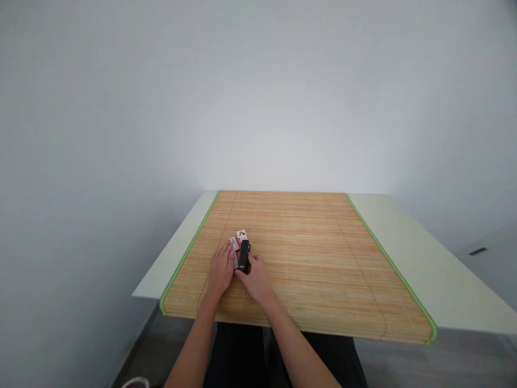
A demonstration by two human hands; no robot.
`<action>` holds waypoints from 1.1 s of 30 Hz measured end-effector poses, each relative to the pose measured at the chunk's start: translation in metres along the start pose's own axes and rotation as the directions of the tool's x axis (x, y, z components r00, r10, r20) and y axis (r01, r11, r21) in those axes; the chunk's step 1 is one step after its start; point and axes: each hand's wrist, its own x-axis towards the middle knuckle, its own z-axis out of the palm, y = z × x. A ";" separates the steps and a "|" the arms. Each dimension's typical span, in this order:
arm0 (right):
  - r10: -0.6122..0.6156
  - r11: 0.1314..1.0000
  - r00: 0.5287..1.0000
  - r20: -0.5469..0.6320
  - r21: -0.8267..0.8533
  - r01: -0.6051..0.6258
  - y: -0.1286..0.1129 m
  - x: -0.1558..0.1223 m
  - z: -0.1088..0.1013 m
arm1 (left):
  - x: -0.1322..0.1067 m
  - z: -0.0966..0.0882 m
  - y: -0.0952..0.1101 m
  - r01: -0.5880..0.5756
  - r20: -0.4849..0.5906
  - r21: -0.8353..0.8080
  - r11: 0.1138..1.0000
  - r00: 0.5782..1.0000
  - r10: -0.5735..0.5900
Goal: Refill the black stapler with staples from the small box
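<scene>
On the bamboo mat (307, 258), left of its middle, lie several small printed cards or packets with red and white patterns. One printed card (241, 235) is the farthest from me, and a reddish card (233, 244) lies just nearer. My left hand (221, 268) rests flat with fingers stretched, its fingertips at the edge of the nearer cards. A small black oblong object (244, 255) with a little tab on its right side is held at its near end between the thumb and fingers of my right hand (256, 277). Its exact kind is unclear.
The mat has green edging (374, 240) and hangs over the front of a white table (407, 242). A pale wall (283, 108) stands directly behind. A white curved thing (135, 381) shows at the bottom left, and my dark-clothed legs are under the table.
</scene>
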 end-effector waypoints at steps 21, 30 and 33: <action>-0.178 0.940 0.980 -0.094 -0.309 0.141 0.060 -0.041 -0.108 | -0.034 -0.035 0.071 0.015 -0.260 -0.164 0.986 0.964 -0.058; -0.089 0.645 0.996 -0.012 -0.763 0.049 0.092 -0.074 -0.142 | -0.045 0.038 0.165 -0.310 0.234 -0.022 0.951 0.923 0.306; -0.054 0.607 0.998 -0.032 -0.794 0.007 0.088 -0.075 -0.135 | -0.042 0.046 0.158 -0.335 0.259 0.056 0.940 0.915 0.311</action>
